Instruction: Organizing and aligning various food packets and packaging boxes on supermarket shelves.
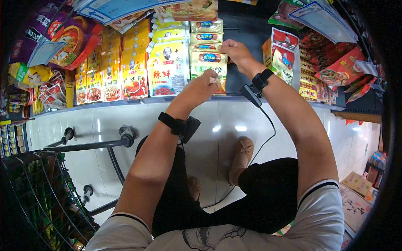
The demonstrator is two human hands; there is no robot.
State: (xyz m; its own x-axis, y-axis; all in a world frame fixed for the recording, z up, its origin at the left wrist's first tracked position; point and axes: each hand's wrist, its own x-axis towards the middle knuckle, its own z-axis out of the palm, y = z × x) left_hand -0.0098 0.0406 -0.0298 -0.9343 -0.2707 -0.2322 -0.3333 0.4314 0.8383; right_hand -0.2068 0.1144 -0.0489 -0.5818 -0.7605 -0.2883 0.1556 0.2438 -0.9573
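Note:
Before me, a row of small cream-and-green seasoning packets [196, 64] stands on a dark store shelf [240, 84]. My right hand [240, 56] reaches in from the right, its fingers closed at the upper right edge of the front packets. Curled in front of the foremost packet is my left hand [201, 88]; it covers part of the printed face, and whether its fingers pinch the packet is hidden. A larger yellow-and-white seasoning bag [168, 69] heads the neighbouring row to the left. Both wrists wear black straps with small devices.
Yellow seasoning packets [106, 75] fill the left of the shelf. To the right stands an open carton [295, 59] with a packet in it. Price tags [325, 22] hang above. A wire shopping cart [34, 188] is at my lower left, and a cable [273, 128] loops beside my right arm.

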